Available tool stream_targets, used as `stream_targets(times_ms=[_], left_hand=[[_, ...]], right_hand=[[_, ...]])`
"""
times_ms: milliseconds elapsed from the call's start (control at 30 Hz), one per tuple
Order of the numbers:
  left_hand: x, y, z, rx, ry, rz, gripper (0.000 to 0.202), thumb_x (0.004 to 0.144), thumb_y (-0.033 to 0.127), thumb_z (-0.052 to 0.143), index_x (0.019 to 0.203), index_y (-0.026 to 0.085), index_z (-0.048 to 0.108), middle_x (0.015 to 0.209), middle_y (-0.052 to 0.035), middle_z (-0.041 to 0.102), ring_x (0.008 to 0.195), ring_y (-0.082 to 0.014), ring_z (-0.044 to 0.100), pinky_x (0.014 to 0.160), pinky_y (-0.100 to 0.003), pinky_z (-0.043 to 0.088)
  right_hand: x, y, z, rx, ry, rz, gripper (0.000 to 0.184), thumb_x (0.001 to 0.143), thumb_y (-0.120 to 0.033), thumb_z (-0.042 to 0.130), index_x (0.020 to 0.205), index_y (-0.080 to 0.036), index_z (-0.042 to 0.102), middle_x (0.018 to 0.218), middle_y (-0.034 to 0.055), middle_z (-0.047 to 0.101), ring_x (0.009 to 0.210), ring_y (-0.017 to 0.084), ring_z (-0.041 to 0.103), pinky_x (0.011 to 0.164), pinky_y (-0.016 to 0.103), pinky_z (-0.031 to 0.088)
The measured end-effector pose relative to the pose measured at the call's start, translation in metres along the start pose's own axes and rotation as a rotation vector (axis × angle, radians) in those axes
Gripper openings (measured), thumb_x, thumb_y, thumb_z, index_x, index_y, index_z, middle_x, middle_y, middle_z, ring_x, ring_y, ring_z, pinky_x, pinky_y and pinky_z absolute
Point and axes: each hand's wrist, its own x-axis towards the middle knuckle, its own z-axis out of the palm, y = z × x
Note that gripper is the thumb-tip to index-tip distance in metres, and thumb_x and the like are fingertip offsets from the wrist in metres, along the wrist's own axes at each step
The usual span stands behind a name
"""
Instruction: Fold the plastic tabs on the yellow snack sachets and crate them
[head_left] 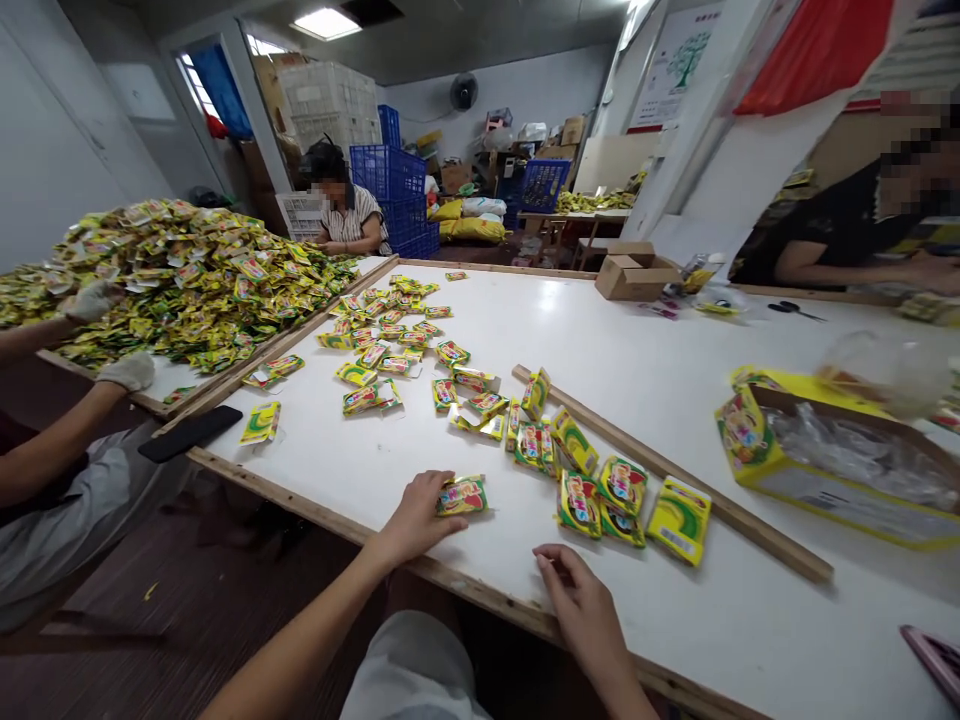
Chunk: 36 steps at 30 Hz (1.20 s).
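My left hand (421, 515) is closed around a small yellow and green printed box (463, 495) lying on the white tabletop, thumb along its near edge and fingers over the far side. Near the table's front edge, my right hand (583, 605) hovers with loosely curled fingers and nothing visible in it. Ahead of it sit upright and leaning boxes of the same kind (579, 502), with a yellow box showing a barcode (679, 520) at the right end. More of these boxes (373, 397) lie scattered to the left, some with flaps open.
A wooden strip (667, 470) crosses the table behind the boxes. Rightward are an open yellow carton of clear plastic bags (832, 480), a brown carton (636, 272) and scissors (796, 311). A black phone-like slab (191, 432) lies at left, near a box heap (202, 270) and a co-worker's gloved hands.
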Motion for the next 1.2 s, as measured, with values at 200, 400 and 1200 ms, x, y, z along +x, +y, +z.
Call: stream_targets(times_ms=[200,400,1200], left_hand=[[0.000,0.022,0.011,-0.013,-0.030,0.117,0.056,0.071,0.006,0.065,0.122,0.022,0.049,0.119,-0.0082,0.056,0.110,-0.0252,0.051,0.096,-0.041,0.042],[-0.016,0.057,0.053,-0.193,0.196,0.026,0.064,0.070,0.021,0.074,0.124,0.023,0.039,0.121,-0.0101,0.048,0.114,-0.0284,0.047,0.100,-0.046,0.039],[0.010,0.093,0.066,-0.584,0.036,0.135,0.010,0.085,0.023,0.057,0.089,0.018,0.064,0.089,-0.0051,0.066,0.087,-0.0184,0.062,0.082,-0.031,0.050]], right_hand=[[0.006,-0.004,0.012,0.080,0.087,0.002,0.033,0.079,-0.049,0.055,0.096,-0.021,0.063,0.101,0.0090,0.068,0.086,0.024,0.065,0.074,0.036,0.053],[0.015,-0.011,0.026,0.469,0.212,0.115,0.053,0.075,-0.050,0.065,0.113,-0.022,0.042,0.104,0.0117,0.066,0.087,0.024,0.067,0.078,0.039,0.054],[0.009,0.003,-0.016,0.308,0.147,-0.088,0.027,0.081,-0.044,0.064,0.091,-0.020,0.071,0.101,0.0094,0.071,0.099,0.026,0.064,0.088,0.040,0.050]])
